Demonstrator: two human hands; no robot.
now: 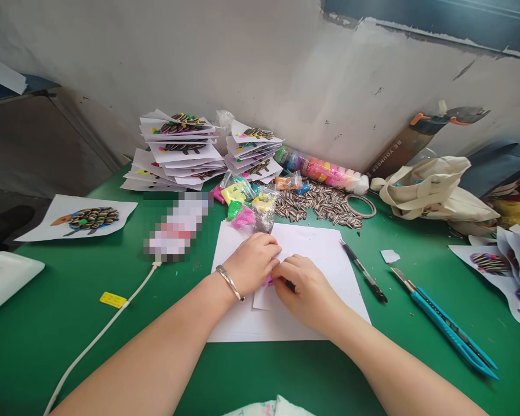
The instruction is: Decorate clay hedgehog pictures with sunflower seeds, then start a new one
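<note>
My left hand [252,264], with a silver bracelet at its wrist, rests over a small white paper [262,300], its fingers bent and held together. Facing it, my right hand [305,289] has thumb and fingers pinched at a bit of pink clay [267,281] on that paper. The hands nearly touch, and their fingers hide most of the clay. Beneath lies a larger stack of white sheets [329,248]. Just beyond my left hand are bags of coloured clay [242,202], and a heap of sunflower seeds [305,203] spreads behind the sheets.
A black pen [364,271] and a blue utility knife [446,326] with its blade out lie on the right. Stacked seed pictures [186,150] stand at the back. A white cable [104,320] crosses the left side. Nearby are a tape ring [361,198] and a cloth bag [433,188].
</note>
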